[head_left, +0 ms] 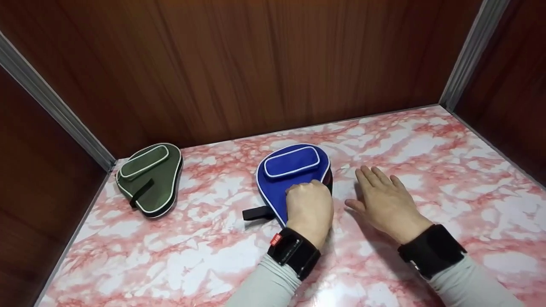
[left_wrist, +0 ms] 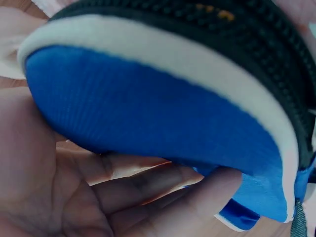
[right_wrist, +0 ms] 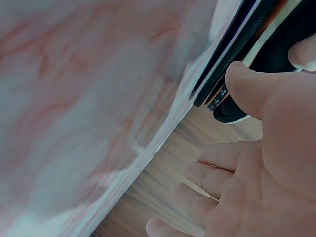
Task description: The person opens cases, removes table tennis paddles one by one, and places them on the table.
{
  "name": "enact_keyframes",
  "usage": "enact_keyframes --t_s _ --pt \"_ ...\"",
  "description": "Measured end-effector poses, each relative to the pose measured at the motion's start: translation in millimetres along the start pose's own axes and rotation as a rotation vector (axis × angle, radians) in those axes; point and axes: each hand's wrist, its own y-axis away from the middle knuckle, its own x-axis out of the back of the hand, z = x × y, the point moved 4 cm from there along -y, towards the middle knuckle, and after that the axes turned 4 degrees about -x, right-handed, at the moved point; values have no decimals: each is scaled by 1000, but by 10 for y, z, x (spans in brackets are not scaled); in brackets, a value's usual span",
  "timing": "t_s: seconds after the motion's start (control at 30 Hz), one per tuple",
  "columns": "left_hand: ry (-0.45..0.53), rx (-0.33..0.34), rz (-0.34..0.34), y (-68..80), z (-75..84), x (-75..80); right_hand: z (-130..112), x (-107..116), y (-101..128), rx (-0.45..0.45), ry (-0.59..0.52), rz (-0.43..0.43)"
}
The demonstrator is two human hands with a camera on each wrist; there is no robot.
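Head view: we saw a blue paddle case (head_left: pixel 288 175) lying on the pink marble-patterned table (head_left: pixel 448 162), near the wooden back wall (head_left: pixel 256 64). The left hand (head_left: pixel 309 211) gripped the case's near edge, fingers curled around it; the left wrist view showed the fingers (left_wrist: pixel 148 190) beneath the blue fabric. The right hand (head_left: pixel 384 202) rested flat on the table just beside the case, fingers straight and holding nothing. A green paddle case (head_left: pixel 149 179) lay well apart, in the left corner.
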Motion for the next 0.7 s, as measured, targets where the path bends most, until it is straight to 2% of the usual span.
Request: enact_keyframes --t_s 0.2,0.27,0.37,0.43,0.5,0.6,0.7 --pt "176 -28 140 54 -217 26 -40 8 7 3 14 10" --pt "196 -49 142 62 -283 16 -49 12 6 3 16 14" --pt "184 -123 137 77 -378 -8 -61 13 9 4 15 21" --pt "227 -159 115 90 -453 -26 -67 18 10 3 14 25" --pt "340 -152 109 109 -544 -46 -74 23 10 -2 15 20" --pt "608 -72 87 150 -703 -88 -75 28 11 -12 18 13" --pt "826 -7 45 224 -851 -139 -73 22 16 -16 17 15"
